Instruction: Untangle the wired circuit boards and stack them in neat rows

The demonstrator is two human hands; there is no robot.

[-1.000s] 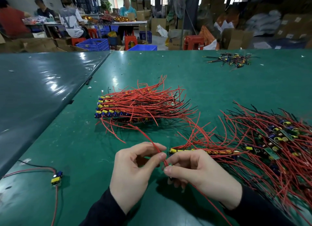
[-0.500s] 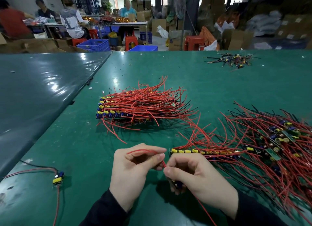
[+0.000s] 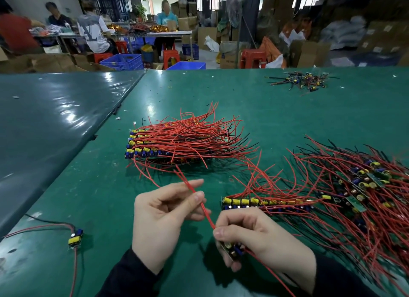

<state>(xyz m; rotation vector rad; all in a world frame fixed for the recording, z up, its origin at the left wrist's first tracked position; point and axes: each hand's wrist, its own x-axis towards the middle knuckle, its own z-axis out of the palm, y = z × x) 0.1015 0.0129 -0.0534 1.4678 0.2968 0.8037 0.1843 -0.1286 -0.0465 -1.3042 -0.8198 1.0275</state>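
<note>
Right hand [image 3: 254, 237] gripping small circuit board [image 3: 232, 250]; left hand [image 3: 163, 217] pinching its red wire [image 3: 200, 202], straightening. Board looking light, rigid; wire springy, so holding board edges.

**One board in hand, wires pulled straight**

Low in the frame, your right hand [image 3: 254, 237] grips a small wired circuit board [image 3: 233, 250] while your left hand [image 3: 163, 217] pinches its red wire [image 3: 200, 202]. A stacked row of boards [image 3: 177, 141] sits at centre on the green table [image 3: 287, 110]; a tangled pile [image 3: 358, 186] fills the right.
</note>
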